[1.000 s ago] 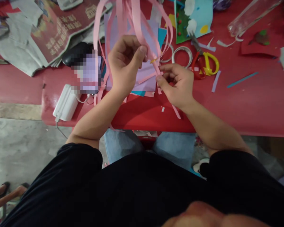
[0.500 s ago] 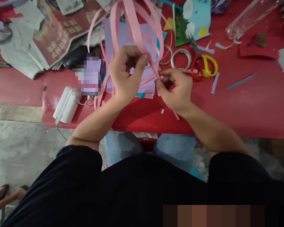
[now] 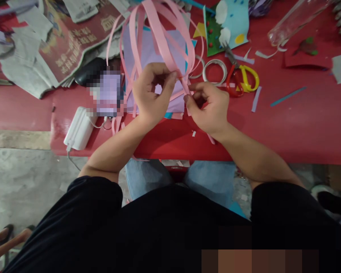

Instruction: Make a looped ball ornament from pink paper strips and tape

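Several pink paper strips (image 3: 155, 28) curve in loops like an open cage over a purple sheet (image 3: 170, 43). My left hand (image 3: 155, 93) pinches the gathered ends of these strips between thumb and forefinger. Just to its right, my right hand (image 3: 208, 106) is closed on a pink strip end, fingertips and thumb pressed together. The two hands are close but apart. Beneath the purple sheet, blue and pink paper edges peek out. Right of my right hand lie two tape rolls (image 3: 225, 72) and scissors with red and yellow handles (image 3: 249, 79).
Newspapers (image 3: 22, 68) and a black mouse-like object (image 3: 90, 71) lie at the left, near a white power bank (image 3: 78, 129) with a cable. A painted card (image 3: 230, 22), a clear plastic bottle (image 3: 295, 22) and paper scraps are at the right. Another person's feet (image 3: 5, 235) show lower left.
The view has shifted slightly, so table items sit a little further left. Both hands keep their grip on the pink strips, almost unmoved.
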`<state>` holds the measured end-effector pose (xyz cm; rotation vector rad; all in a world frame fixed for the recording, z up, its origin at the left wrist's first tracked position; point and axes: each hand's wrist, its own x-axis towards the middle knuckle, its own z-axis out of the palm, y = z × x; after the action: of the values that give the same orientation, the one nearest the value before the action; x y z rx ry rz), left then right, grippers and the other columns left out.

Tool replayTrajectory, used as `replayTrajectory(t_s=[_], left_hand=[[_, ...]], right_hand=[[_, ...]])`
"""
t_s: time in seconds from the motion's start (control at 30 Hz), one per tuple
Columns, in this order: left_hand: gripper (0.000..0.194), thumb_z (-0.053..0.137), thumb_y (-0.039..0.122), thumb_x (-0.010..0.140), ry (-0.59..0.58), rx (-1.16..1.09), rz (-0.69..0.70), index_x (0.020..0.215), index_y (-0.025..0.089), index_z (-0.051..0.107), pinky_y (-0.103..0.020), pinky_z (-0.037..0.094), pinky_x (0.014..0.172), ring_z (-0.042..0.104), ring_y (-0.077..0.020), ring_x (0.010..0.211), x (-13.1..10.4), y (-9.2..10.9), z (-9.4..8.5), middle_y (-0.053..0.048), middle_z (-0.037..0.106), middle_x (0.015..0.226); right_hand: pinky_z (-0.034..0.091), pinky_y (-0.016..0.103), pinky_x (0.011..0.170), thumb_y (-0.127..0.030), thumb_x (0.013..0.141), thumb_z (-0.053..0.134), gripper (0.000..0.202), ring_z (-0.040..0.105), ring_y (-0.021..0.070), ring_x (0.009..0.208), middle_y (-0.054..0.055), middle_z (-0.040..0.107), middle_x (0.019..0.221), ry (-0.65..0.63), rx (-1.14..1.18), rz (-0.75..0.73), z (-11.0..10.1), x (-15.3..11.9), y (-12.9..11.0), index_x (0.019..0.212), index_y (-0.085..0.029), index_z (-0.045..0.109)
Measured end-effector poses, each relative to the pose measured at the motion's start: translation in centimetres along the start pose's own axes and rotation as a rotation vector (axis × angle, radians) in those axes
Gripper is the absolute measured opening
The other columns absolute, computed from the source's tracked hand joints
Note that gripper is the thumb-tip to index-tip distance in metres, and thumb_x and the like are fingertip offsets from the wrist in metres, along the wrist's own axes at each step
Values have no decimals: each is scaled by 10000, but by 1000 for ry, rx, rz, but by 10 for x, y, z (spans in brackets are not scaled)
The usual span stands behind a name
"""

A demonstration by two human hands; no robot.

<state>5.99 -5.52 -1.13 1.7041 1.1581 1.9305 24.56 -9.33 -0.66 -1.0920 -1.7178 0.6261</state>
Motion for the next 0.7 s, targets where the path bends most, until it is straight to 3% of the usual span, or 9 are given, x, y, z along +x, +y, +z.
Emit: replayTrajectory(t_s=[0.1, 0.5, 0.7], left_hand=[[476, 625, 724, 986, -64, 59, 24, 1008, 249, 638, -356, 617, 783, 700, -137, 772, -3, -13, -1, 11, 608, 861], [387, 624, 636, 1023, -208, 118, 127, 1163, 276, 608, -475, 631, 930, 751, -215, 978, -7, -27, -7, -10, 590, 980], [415, 659, 640, 1002, -210, 142, 125, 1216, 296, 570, -422, 646, 849, 755, -189, 905, -8, -30, -7, -10, 599, 1014]], right_hand=[[593, 313, 726, -634, 1030, 630, 431, 615, 122, 649, -15, 615, 738, 10, -9, -22, 0, 0, 1, 1137, -224, 708], [612, 302, 722, -571, 1040, 643, 370, 616, 114, 635, -19, 628, 740, 46, -38, -70, -1, 1, -1, 1144, -224, 718], [632, 322, 760, -541, 1042, 650, 331, 633, 127, 664, -13, 625, 748, 27, -34, -61, -2, 0, -4, 1138, -230, 715]])
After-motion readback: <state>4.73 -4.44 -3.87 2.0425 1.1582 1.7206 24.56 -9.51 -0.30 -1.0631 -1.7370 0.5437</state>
